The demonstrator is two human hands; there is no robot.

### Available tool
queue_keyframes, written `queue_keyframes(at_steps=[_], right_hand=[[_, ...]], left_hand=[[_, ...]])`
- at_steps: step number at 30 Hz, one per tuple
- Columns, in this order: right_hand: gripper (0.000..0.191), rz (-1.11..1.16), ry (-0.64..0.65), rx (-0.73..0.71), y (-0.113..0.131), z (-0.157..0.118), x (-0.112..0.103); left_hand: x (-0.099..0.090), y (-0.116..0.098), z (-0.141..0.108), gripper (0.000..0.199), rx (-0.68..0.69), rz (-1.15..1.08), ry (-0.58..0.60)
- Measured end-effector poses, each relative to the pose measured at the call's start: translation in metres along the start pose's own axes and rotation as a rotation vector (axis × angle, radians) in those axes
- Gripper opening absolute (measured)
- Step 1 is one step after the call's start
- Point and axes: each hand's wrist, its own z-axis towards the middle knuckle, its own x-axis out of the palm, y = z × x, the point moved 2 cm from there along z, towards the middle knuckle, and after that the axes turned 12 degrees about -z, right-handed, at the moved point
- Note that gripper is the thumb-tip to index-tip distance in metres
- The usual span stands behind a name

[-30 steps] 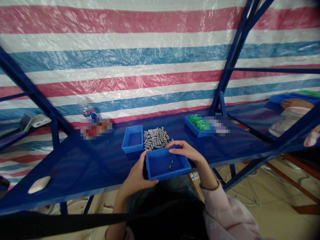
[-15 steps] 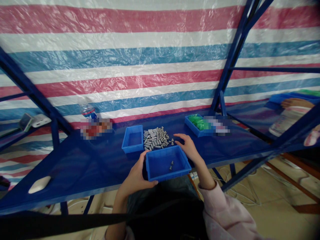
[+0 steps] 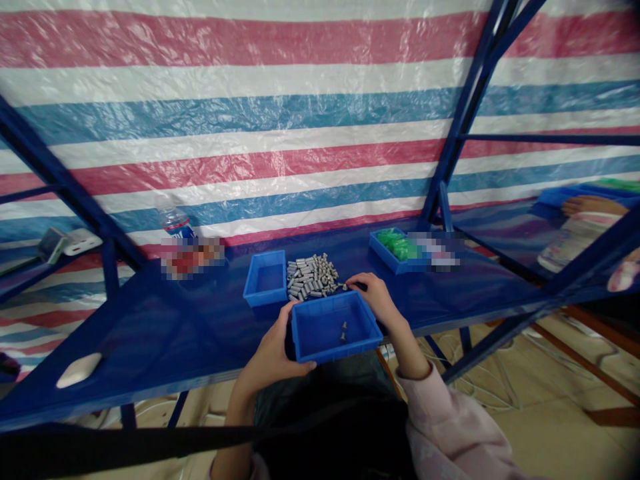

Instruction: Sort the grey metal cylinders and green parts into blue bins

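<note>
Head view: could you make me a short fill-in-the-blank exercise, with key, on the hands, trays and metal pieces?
1. The near tray, held by the left hand, is coloured ____.
2. Inside it, ____ metal pieces can be seen.
3. The right hand is on the pile's ____ side, not its left.
4. The far tray has contents coloured ____.

Missing words: blue; two; right; green.

Left hand (image 3: pixel 273 350), one: is gripping, thumb standing wide of fingers. Right hand (image 3: pixel 379 300), one: is sitting beyond and right of left hand, fingers bending.
</note>
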Motion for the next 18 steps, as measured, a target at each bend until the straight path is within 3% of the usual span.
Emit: queue_keyframes(at_steps=[11, 14, 18], right_hand=[[0.023, 0.291, -0.373, 0.194, 0.006, -0.003, -0.018], [0.023, 0.438, -0.321, 0.196, 0.007, -0.003, -0.02], [0.027, 0.693, -0.029, 0.144, 0.016, -0.005, -0.022]], left_hand=[[0.001, 0.003, -0.001, 0.103, 0.005, 0.009, 0.004], [0.001, 0.003, 0.0, 0.103, 0.004, 0.02, 0.003], [0.001, 0.004, 0.0, 0.103, 0.001, 0.021, -0.002]])
